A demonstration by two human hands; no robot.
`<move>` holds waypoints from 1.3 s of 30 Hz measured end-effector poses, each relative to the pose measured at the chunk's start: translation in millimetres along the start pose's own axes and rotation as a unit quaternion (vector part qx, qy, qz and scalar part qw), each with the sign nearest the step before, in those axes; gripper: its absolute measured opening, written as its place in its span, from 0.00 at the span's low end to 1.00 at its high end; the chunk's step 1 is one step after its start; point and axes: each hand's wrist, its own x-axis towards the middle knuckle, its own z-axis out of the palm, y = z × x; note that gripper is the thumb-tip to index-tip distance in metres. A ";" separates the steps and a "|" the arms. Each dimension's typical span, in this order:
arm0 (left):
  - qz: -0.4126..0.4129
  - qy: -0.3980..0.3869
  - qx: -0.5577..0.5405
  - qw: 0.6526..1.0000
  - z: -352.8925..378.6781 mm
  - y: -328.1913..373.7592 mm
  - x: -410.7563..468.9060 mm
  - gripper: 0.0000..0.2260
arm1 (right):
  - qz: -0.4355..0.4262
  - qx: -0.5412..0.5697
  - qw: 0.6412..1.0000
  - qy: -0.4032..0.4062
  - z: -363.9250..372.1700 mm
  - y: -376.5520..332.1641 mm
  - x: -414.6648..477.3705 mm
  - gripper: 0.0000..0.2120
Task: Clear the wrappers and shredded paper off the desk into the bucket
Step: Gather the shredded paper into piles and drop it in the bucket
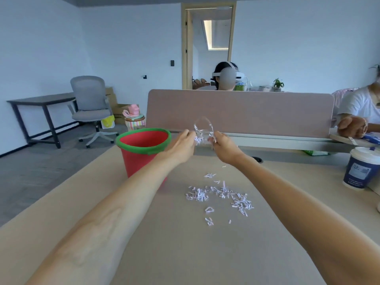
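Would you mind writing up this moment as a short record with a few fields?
left hand: raised above the desk, gripping the clear wrapper
right hand: gripping the same wrapper from the other side
wrapper contents: some shredded bits seem caught in it
bucket: red with green rim, standing on the desk, left of the hands
shredded paper: scattered on the desk, not yet cleared
paper cup: at the right edge
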 end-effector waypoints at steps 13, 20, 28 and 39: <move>-0.166 -0.039 0.043 0.984 -78.4 -129.2 14.2 0.12 | -0.052 -0.013 0.990 -0.130 74.8 -131.2 115.1 0.13; -0.186 -0.088 -0.004 0.979 -74.9 -153.0 13.4 0.09 | -0.035 -0.009 0.984 -0.175 101.3 -141.7 125.4 0.10; -0.174 -0.104 0.007 0.979 -90.3 -152.3 5.3 0.17 | -0.031 0.023 0.981 -0.188 82.4 -140.0 121.5 0.23; -0.179 -0.098 0.058 0.977 -105.2 -142.1 -14.4 0.15 | -0.034 0.024 0.985 -0.167 54.1 -138.7 89.9 0.24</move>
